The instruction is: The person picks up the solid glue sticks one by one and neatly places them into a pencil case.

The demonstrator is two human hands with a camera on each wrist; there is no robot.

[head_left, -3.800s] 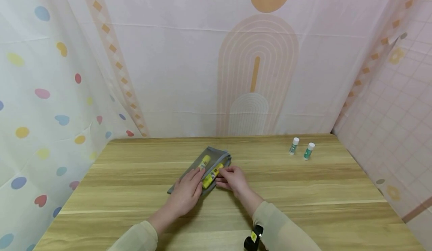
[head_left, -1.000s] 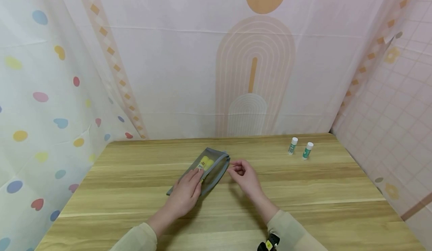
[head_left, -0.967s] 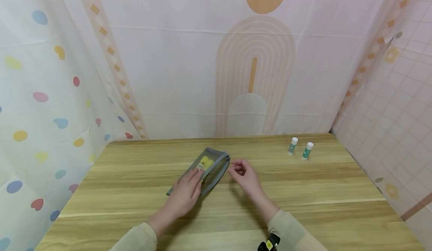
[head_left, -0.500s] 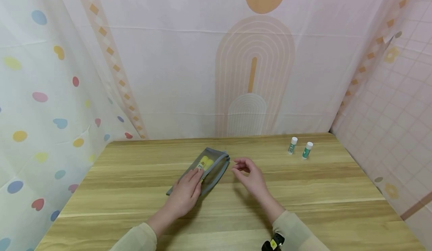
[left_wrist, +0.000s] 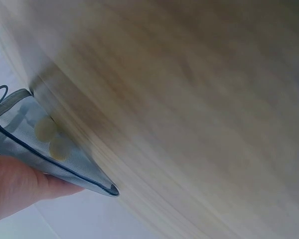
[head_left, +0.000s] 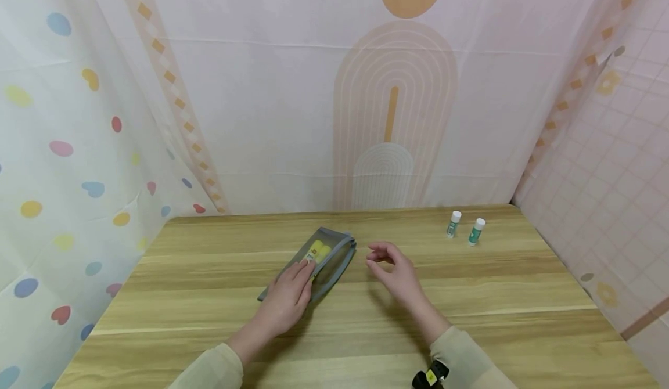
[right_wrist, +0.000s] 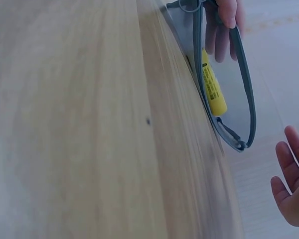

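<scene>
1. Your right hand (head_left: 396, 270) is now clear of the grey mesh pouch (head_left: 326, 259); a second ago its fingertips were right at the pouch's near corner, and now it hovers just beside it over the tabletop (head_left: 470, 296), fingers loosely curled and holding nothing
2. Your left hand (head_left: 286, 296) has not moved: it lies flat on the nearer end of the pouch, fingers fairly straight, pressing it down against the wood
3. Both yellow glue sticks (head_left: 316, 251) now sit inside the pouch, side by side at its far end; a few seconds back one of them was still between your right fingers at the opening. The right wrist view shows one yellow stick (right_wrist: 213, 85) through the mesh, with the zip edge running round it
4. Whether the zip is fully drawn I cannot tell from these views
5. The two green and white glue sticks (head_left: 464, 229) stand untouched, well apart on the far right of the tabletop
6. Judging by this, the yellow pair is packed and your right hand is free for whatever comes next
</scene>
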